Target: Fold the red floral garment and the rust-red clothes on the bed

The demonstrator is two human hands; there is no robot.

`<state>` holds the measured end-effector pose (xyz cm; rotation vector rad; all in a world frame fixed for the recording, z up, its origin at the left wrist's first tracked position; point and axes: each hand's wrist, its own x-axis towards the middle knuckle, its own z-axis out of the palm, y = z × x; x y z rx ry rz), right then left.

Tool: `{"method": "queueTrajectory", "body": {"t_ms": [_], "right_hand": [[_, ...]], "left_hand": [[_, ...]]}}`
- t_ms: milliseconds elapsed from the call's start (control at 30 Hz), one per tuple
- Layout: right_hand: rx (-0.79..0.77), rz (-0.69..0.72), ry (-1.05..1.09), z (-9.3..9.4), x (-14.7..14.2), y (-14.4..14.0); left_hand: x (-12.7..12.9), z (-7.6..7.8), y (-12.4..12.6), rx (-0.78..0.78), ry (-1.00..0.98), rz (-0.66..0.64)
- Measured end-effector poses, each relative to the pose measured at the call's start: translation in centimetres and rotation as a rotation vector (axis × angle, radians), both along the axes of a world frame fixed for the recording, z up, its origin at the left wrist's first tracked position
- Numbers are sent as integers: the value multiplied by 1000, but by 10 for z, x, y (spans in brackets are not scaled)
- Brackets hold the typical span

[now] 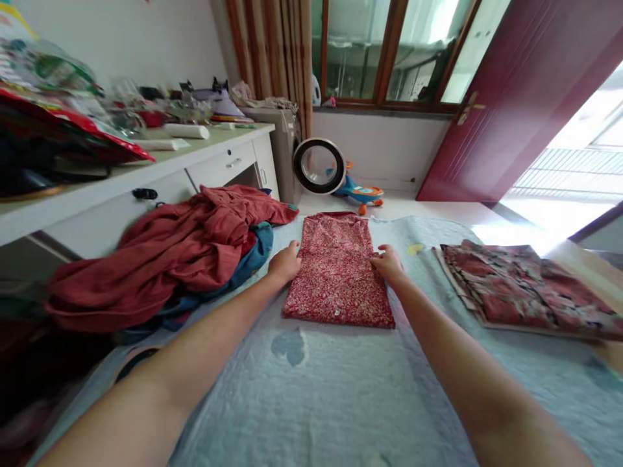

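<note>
A red garment [335,279] with a small pale print lies folded into a neat, long shape, flat on the light blue bedspread [350,389]. At its left edge my left hand [285,264] is closed, fingers curled on the cloth's side. My right hand [389,266] grips the opposite edge at about the same height, its thumb and forefinger at the fabric. The fingertips of both hands are partly hidden by the cloth and the hands themselves. A small white spot, perhaps a button, shows near the garment's front edge.
A loose heap of rust-red clothes [195,246] with blue cloth under it lies to the left. Folded floral fabric [530,285] rests on the right. Beyond are a cluttered white desk [219,155], a washing machine with its round door [318,138] open, and a blue-orange ride-on toy [363,191].
</note>
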<state>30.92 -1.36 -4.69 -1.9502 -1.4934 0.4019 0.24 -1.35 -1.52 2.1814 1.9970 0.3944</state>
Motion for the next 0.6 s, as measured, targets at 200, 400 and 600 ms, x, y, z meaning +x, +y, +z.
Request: {"method": "queueTrajectory", "body": {"t_ms": [200, 400, 600], "right_hand": [[162, -67, -242, 25, -18, -29], [122, 368, -433, 33, -62, -69], [-56, 448, -524, 15, -72, -70]], "left_hand": [[19, 12, -36, 247, 24, -107], [55, 6, -88, 192, 121, -531], [58, -20, -91, 82, 156, -517]]}}
